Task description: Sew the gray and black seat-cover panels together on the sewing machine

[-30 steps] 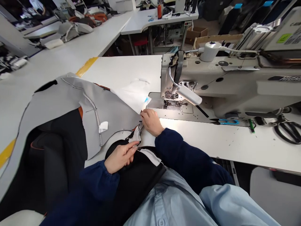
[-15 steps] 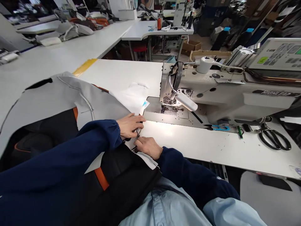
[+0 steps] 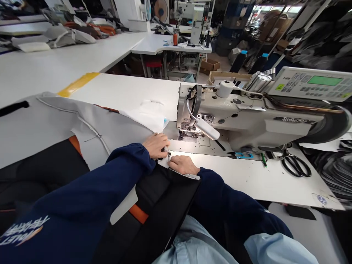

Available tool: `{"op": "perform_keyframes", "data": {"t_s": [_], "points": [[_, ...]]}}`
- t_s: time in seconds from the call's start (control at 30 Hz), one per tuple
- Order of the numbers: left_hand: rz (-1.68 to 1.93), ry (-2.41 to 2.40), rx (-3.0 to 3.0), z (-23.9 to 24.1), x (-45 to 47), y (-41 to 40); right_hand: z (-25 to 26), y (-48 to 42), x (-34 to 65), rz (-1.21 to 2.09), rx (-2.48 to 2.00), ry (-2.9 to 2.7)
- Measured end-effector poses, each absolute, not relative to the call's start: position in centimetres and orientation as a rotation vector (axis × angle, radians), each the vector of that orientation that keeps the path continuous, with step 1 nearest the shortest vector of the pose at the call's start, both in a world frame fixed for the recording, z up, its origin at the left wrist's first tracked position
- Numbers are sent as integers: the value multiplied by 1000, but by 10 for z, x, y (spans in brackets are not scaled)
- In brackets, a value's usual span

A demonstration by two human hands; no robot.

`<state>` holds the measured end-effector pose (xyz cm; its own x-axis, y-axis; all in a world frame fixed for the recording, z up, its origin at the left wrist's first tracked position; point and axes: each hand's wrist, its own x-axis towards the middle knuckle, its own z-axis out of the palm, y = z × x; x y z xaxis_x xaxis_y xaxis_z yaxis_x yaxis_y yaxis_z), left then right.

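A large sewn fabric piece with grey backing (image 3: 59, 123), black panels (image 3: 176, 192) and orange strips (image 3: 139, 213) lies over the table's left side and my lap. My left hand (image 3: 156, 146) is closed on its gathered edge, fingers curled, left of the sewing machine (image 3: 247, 117). Close beside it, my right hand (image 3: 183, 165) pinches the same edge. The bunched edge between the hands is small, partly hidden by the fingers. Beyond my left hand, a white piece of material (image 3: 147, 113) with a small blue mark lies near the machine's metal bed.
On the table's right lie blue-handled snips (image 3: 243, 156), a green pen-like item (image 3: 264, 160) and black-handled scissors (image 3: 297, 165). The machine's lamp (image 3: 207, 128) hangs over its bed. Yellow tape (image 3: 78, 84) marks a table seam. Stacked dark material (image 3: 332, 176) stands far right.
Both hands, holding the fabric edge, have shifted right and closer to the machine's needle area, drawing the fabric along. The camera view has turned slightly right and up.
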<state>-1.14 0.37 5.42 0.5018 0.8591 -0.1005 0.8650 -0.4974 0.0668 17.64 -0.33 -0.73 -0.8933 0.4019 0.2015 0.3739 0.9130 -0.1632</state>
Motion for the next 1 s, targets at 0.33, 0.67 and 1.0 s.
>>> {"op": "perform_keyframes", "data": {"t_s": [0.33, 0.67, 1.0], "points": [[21, 1248, 2812, 35, -40, 16, -11, 7, 166, -133, -479, -2968], [-87, 1593, 2991, 45, -25, 3, -13, 25, 168, -132, -443, -2972], [-345, 1822, 2936, 43, -10, 19, -16, 37, 176, -235, -320, -2910]]}}
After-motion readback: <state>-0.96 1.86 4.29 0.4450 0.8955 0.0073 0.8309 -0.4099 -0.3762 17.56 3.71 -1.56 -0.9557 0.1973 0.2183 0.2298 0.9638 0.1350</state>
